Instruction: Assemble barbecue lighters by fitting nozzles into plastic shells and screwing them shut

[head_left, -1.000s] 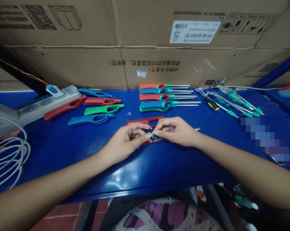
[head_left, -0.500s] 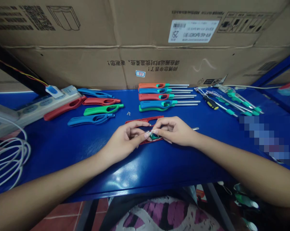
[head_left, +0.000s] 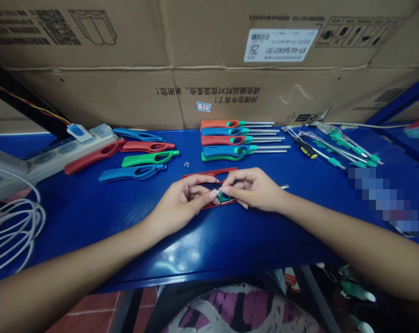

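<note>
My left hand (head_left: 179, 201) is closed in a pinch on a small whitish part (head_left: 213, 191) over an opened red lighter shell (head_left: 209, 206). Right beside it, my right hand (head_left: 254, 187) pinches at the same spot; its fingertips hide what they hold. Between the hands a green piece (head_left: 224, 199) shows inside the shell. The tip of a metal tube (head_left: 284, 187) sticks out past my right hand. Just behind my fingers lies another red shell half (head_left: 198, 177), partly covered by them.
Several long lighters (head_left: 226, 139) with metal tubes lie behind. Coloured lighter shells (head_left: 136, 173) are at left near a power strip (head_left: 58, 155) and coiled white cable (head_left: 30, 217). Small screws (head_left: 186, 164), a black-yellow screwdriver (head_left: 304, 148) and tube assemblies (head_left: 348, 145) lie about. A cardboard box (head_left: 126, 97) stands behind.
Hardly anything differs: both hands stay pinched over the red shell, with only a slight shift of the fingertips. The whole view has moved a little.
</note>
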{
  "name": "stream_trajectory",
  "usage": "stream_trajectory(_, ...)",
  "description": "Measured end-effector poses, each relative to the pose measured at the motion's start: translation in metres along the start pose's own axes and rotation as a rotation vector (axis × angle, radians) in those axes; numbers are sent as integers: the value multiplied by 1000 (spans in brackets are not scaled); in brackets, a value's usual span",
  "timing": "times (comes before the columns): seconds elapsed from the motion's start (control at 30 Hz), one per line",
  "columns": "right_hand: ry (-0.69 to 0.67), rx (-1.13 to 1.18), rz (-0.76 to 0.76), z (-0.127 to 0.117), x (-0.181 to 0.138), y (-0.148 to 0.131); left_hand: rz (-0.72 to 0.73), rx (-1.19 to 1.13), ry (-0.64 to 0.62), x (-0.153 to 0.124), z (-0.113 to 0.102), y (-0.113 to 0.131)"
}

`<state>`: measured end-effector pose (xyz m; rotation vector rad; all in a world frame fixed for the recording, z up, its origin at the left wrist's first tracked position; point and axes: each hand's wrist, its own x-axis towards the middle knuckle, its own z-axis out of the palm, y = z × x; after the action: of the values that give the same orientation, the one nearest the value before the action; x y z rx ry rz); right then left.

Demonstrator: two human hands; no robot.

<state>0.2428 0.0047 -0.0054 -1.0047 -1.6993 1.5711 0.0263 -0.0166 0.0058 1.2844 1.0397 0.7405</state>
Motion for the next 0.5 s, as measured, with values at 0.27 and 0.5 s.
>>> stream_trajectory(0.27, 41, -82, 43, 2, -1, 1, 17, 39, 2, 0, 1, -2)
stream_trajectory(0.5, 27, -77, 0, -1, 0, -1, 95, 241, -19, 3, -19, 13)
